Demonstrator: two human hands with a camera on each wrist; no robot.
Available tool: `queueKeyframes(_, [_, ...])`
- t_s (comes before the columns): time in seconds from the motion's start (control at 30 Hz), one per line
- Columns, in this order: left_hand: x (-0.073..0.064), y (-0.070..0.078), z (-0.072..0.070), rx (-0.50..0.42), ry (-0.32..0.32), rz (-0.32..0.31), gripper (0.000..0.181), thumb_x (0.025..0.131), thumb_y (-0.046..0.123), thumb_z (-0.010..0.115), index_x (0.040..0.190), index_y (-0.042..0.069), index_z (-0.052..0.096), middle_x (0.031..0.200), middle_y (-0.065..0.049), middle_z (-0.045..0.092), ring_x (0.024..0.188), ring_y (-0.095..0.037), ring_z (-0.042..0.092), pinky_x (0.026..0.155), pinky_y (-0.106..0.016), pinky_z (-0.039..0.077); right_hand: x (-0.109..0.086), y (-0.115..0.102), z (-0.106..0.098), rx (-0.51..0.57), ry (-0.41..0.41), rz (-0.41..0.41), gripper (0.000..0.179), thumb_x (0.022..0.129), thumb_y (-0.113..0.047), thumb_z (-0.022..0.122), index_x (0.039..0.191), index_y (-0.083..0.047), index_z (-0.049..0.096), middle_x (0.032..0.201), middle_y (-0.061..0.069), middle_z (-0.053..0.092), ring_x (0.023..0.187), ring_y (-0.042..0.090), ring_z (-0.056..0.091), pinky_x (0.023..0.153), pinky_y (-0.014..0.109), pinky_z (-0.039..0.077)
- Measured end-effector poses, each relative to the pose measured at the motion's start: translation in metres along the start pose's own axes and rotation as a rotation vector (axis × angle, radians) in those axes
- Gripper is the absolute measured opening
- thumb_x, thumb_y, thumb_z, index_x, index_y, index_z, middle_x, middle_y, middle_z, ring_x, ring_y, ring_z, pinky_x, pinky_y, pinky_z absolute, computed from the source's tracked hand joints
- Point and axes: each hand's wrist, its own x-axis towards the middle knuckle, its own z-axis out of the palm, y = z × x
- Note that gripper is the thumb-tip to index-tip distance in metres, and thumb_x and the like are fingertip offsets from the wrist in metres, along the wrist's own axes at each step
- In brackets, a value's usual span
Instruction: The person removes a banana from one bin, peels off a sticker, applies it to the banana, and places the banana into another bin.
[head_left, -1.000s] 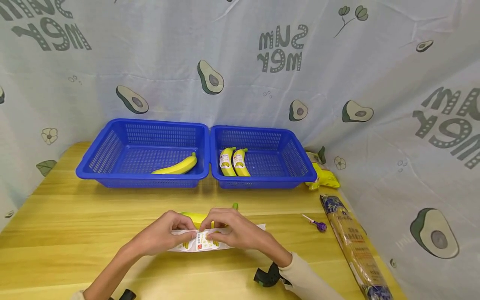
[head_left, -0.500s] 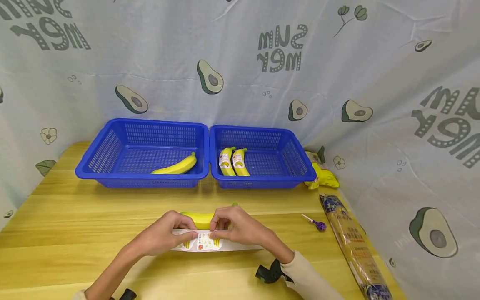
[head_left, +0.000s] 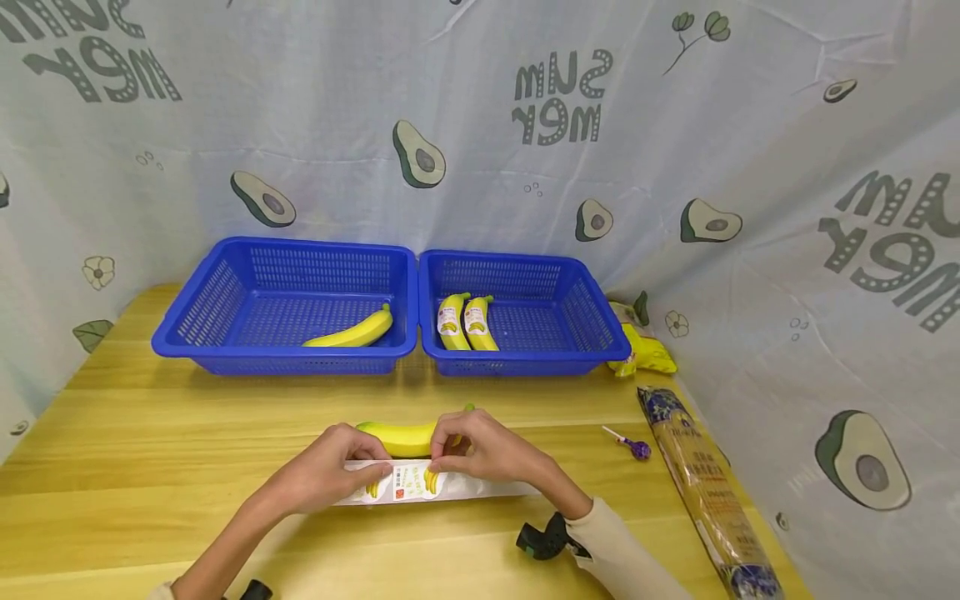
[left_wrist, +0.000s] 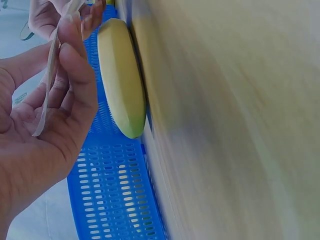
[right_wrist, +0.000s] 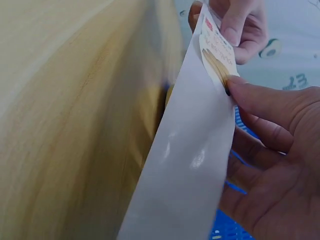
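We saw a pale cloth (head_left: 330, 92) printed with avocados and grey lettering hanging behind a yellow wood-grain tabletop (head_left: 172, 442). On it, a blue perforated plastic basket (head_left: 285, 353) and a second blue basket (head_left: 532, 358) stood side by side. Nearer us, a long, flat, glossy white strip (head_left: 487, 490), bare toward its right end, was held above the surface by a left hand (head_left: 330, 471) and a right hand (head_left: 495, 450), each pinching it between thumb and fingers. Just beyond lay a yellow banana (head_left: 397, 440) with green tips. On the strip, a white label (head_left: 418, 485) showed printed fruit and a red square, the right thumb at its edge.
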Motion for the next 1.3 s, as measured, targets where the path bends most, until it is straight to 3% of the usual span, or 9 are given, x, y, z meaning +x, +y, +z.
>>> queueKeyframes(0.37, [0.0, -0.002, 0.003, 0.005, 0.014, -0.047, 0.01, 0.102, 0.012, 0.075, 0.099, 0.004, 0.08, 0.086, 0.004, 0.076, 0.075, -0.008, 0.064, 0.066, -0.023, 0.053, -0.003, 0.006, 0.0, -0.002, 0.025, -0.044, 0.009, 0.099, -0.008, 0.079, 0.094, -0.009, 0.071, 0.095, 0.002, 0.072, 0.087, 0.003, 0.065, 0.078, 0.029, 0.064])
queueKeyframes(0.53, [0.0, -0.003, 0.003, 0.008, 0.031, -0.047, 0.008, 0.101, 0.008, 0.075, 0.096, 0.003, 0.08, 0.082, 0.002, 0.076, 0.064, -0.007, 0.059, 0.057, -0.021, 0.048, -0.004, 0.009, -0.001, -0.008, 0.049, -0.049, 0.01, 0.099, -0.008, 0.079, 0.094, -0.01, 0.071, 0.096, 0.001, 0.072, 0.09, 0.003, 0.062, 0.078, 0.029, 0.063])
queueKeyframes(0.9, [-0.002, -0.007, 0.009, 0.105, 0.027, -0.015, 0.012, 0.099, 0.007, 0.077, 0.087, 0.011, 0.078, 0.076, 0.01, 0.067, 0.068, -0.002, 0.051, 0.062, -0.022, 0.048, -0.007, 0.002, -0.007, -0.038, 0.08, -0.018, 0.01, 0.098, -0.007, 0.08, 0.093, -0.009, 0.072, 0.093, 0.0, 0.073, 0.087, 0.002, 0.063, 0.08, 0.026, 0.061])
queueKeyframes(1.03, [-0.002, -0.008, 0.011, 0.188, 0.047, -0.011, 0.012, 0.098, 0.009, 0.08, 0.087, 0.012, 0.077, 0.078, 0.011, 0.067, 0.071, -0.003, 0.053, 0.063, -0.024, 0.049, -0.006, -0.001, -0.01, -0.039, 0.084, 0.022, 0.009, 0.097, -0.009, 0.082, 0.093, -0.006, 0.074, 0.089, -0.001, 0.076, 0.082, 0.0, 0.065, 0.079, 0.025, 0.06])
queueKeyframes(1.3, [-0.004, -0.002, 0.016, 0.419, 0.158, -0.131, 0.01, 0.091, 0.015, 0.088, 0.086, 0.019, 0.08, 0.082, 0.012, 0.069, 0.083, -0.011, 0.059, 0.073, -0.033, 0.054, -0.001, -0.002, -0.015, -0.024, 0.113, 0.077, 0.007, 0.096, -0.011, 0.084, 0.09, -0.01, 0.079, 0.086, -0.005, 0.076, 0.077, 0.003, 0.066, 0.076, 0.027, 0.062])
